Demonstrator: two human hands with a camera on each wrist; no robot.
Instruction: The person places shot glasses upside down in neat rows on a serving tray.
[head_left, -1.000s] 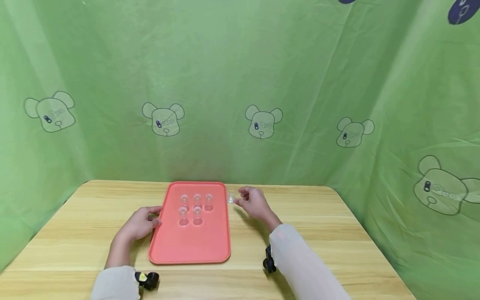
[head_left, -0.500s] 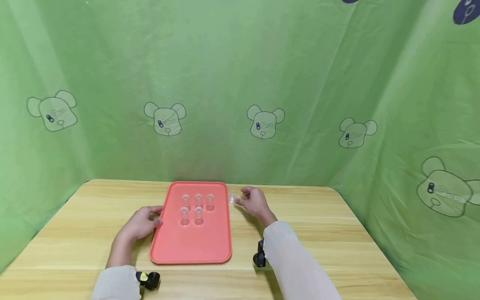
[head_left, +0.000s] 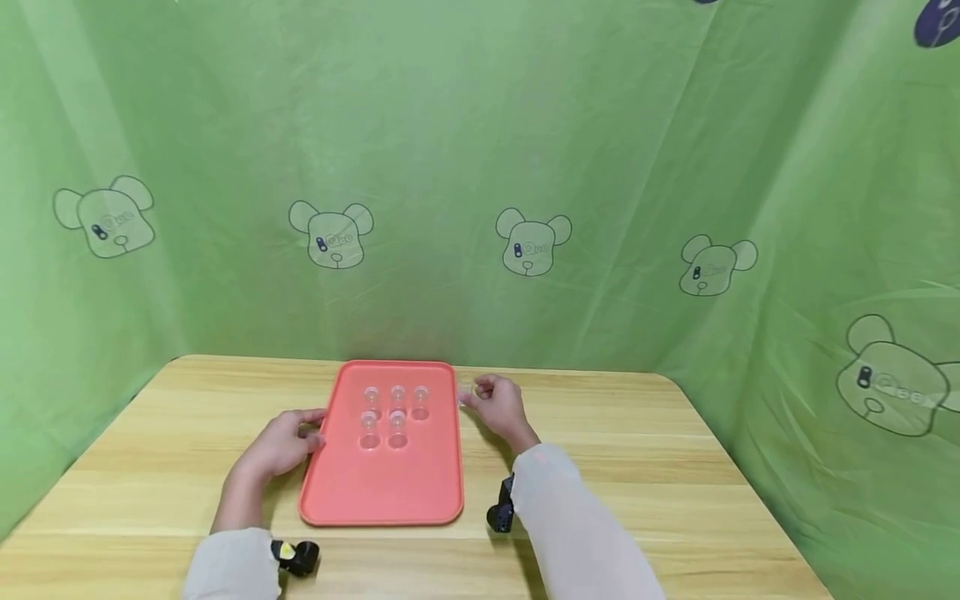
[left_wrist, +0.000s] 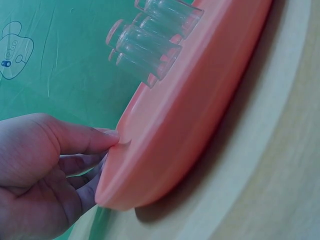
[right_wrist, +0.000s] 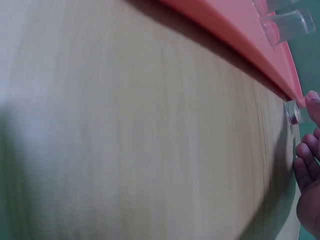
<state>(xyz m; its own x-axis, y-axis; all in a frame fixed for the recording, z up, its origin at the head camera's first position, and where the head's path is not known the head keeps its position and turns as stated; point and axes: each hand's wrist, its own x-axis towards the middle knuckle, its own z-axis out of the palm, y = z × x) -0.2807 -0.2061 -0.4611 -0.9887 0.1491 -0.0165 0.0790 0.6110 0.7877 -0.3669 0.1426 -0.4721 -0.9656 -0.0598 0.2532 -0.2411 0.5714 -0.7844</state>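
A red tray (head_left: 382, 496) lies on the wooden table, with several small clear glasses (left_wrist: 145, 47) upright on its far half. My left hand (head_left: 276, 446) grips the tray's left edge. In the left wrist view its thumb (left_wrist: 95, 139) presses on the rim and the fingers sit along the outside. Past the tray's right edge, near the far corner, my right hand (head_left: 501, 408) holds another small clear glass (right_wrist: 291, 113) between thumb and fingers. That glass stands upright at table level close to the tray wall, partly hidden by the thumb.
The wooden table (head_left: 615, 475) has its far edge just behind the tray. A green curtain (head_left: 435, 150) with bear-head prints hangs behind and on both sides. A black wrist camera (head_left: 302, 558) sits on the left sleeve, another (head_left: 501, 508) on the right.
My right forearm has swung leftward, and the right thumb now covers more of the glass beside the tray. The left hand, tray and glasses on it stay in place.
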